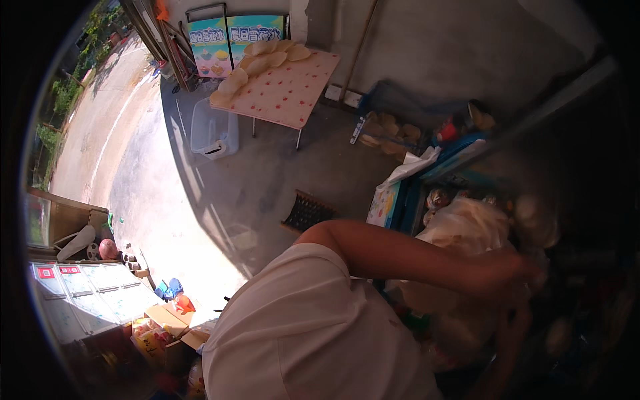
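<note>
My left arm reaches across to the right, and my left hand (pixel 510 272) is smeared by motion in shadow. Close to it, my right hand (pixel 519 312) comes up from below, dark, with its fingers hidden. Both are beside a crumpled translucent plastic bag (pixel 467 225), whose contents I cannot make out. The bag lies over an open blue-edged freezer or box (pixel 413 200) with several round packaged items (pixel 438 199) in it. Whether either hand grips the bag cannot be seen.
Thin round pale pieces lie on a pink patterned folding table (pixel 293 90) and on a blue-edged surface (pixel 388 130). A clear plastic bin (pixel 215 130) and a dark slatted stool (pixel 308 212) stand on the floor. Cardboard boxes (pixel 170 320) and a white chest (pixel 93 300) are lower left.
</note>
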Available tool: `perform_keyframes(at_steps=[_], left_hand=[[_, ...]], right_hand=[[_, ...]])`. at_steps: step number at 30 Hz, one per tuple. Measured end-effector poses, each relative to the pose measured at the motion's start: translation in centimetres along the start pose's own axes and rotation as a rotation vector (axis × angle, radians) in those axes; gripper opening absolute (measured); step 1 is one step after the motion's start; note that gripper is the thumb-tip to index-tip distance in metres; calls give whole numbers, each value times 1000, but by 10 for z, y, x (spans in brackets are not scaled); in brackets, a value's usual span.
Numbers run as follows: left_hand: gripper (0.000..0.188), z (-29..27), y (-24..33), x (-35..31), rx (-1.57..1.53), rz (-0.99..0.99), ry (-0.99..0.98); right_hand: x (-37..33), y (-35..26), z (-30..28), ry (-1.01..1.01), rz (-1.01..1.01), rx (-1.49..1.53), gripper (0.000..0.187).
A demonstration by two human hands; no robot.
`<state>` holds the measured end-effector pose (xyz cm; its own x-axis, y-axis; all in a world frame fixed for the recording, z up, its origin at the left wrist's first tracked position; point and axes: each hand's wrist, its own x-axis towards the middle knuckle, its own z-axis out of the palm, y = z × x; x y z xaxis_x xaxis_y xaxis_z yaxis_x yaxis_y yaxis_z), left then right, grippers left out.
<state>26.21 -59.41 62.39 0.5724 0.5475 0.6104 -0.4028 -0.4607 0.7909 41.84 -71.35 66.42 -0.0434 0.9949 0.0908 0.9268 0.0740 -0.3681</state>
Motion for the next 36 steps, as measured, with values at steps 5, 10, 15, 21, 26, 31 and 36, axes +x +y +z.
perform_keyframes(at_steps=[5,10,15,21,26,31,36], left_hand=[[45,-44,10,-35,132,-94,-155],[19,-83,-5,-70,333,-309,-6],[22,-113,-34,-92,184,-573,84],[34,-138,-66,-106,235,-683,274],[34,-144,-73,-105,589,-722,338],[33,-123,-65,-72,613,-691,345],[32,-114,-67,-59,714,-750,354]], right_hand=[[17,-4,50,101,-43,86,30],[32,-14,89,166,-47,59,50],[-23,117,41,402,391,-148,46],[-142,346,-28,885,859,-129,35],[-150,509,-54,1104,1111,-54,76],[-120,604,-70,1419,1318,-69,110],[-109,645,-64,1580,1306,-172,81]])
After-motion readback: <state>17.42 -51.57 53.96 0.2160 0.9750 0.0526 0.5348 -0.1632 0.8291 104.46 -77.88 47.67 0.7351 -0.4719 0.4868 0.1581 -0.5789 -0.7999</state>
